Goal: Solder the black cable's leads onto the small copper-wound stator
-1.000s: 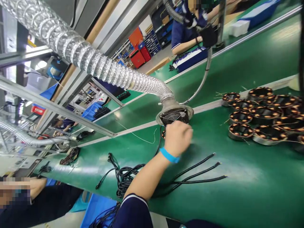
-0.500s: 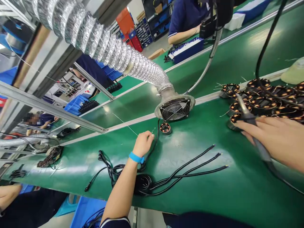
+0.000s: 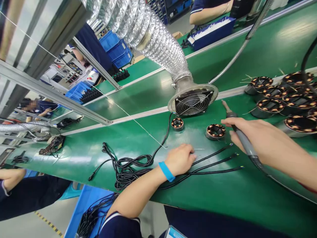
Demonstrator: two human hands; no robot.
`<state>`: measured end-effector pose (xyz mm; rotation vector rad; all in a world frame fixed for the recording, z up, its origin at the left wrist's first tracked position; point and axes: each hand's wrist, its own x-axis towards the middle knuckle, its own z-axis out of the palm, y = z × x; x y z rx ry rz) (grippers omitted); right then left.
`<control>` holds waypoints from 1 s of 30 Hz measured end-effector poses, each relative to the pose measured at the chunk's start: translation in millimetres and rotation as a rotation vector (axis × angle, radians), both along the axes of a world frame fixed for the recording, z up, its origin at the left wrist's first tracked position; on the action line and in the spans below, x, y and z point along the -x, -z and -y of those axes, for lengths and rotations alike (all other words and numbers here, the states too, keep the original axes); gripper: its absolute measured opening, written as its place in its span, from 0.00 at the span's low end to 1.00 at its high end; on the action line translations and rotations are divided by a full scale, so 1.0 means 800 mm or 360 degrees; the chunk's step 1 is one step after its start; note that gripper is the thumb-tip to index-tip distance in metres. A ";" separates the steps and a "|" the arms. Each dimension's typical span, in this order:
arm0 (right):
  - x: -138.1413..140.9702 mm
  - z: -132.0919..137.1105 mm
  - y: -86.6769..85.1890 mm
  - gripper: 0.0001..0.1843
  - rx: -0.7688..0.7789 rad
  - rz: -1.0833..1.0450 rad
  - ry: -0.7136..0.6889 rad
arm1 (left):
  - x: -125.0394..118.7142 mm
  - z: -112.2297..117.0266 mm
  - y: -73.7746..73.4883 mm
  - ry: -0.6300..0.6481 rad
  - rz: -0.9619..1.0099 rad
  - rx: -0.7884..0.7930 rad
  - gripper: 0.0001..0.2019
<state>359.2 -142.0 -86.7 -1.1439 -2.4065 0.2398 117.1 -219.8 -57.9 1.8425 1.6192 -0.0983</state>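
Note:
My right hand (image 3: pixel 250 135) is closed around a soldering iron (image 3: pixel 241 137), its tip pointing up and to the left. Beside its fingertips stands a ring-shaped motor stator (image 3: pixel 215 132) with copper windings. A second stator (image 3: pixel 177 124), joined to a black cable (image 3: pixel 163 143), sits in front of the fan. My left hand (image 3: pixel 182 158), with a blue wristband, is curled over the bench by the black cables (image 3: pixel 210 172) with stripped ends. Thin solder wire (image 3: pixel 138 123) runs from the upper left to this hand, and a short piece shows beyond its fingers.
Several stators (image 3: pixel 284 96) crowd the right side. A fume-extractor fan (image 3: pixel 194 102) on a silver duct (image 3: pixel 158 36) hangs over the green bench (image 3: pixel 247 198). Coiled cables (image 3: pixel 131 172) lie left of centre; a blue bin (image 3: pixel 81 201) is below the edge. Other people work nearby.
My right hand has moved left, and one stator now stands apart from the group. My left hand has come right and nearer, over the cable ends. The view has shifted slightly.

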 end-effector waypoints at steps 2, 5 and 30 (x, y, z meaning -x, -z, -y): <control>0.003 -0.005 0.015 0.22 -0.0011 -0.0048 -0.0047 | -0.013 0.002 0.004 0.0187 0.0031 0.0107 0.10; 0.006 -0.008 0.037 0.24 0.0059 -0.0097 -0.0132 | -0.021 0.003 0.016 0.0309 0.0238 0.0201 0.09; 0.022 0.058 0.047 0.16 -0.0104 -0.0338 -0.0111 | -0.011 -0.070 0.005 -0.1088 0.1407 0.0777 0.06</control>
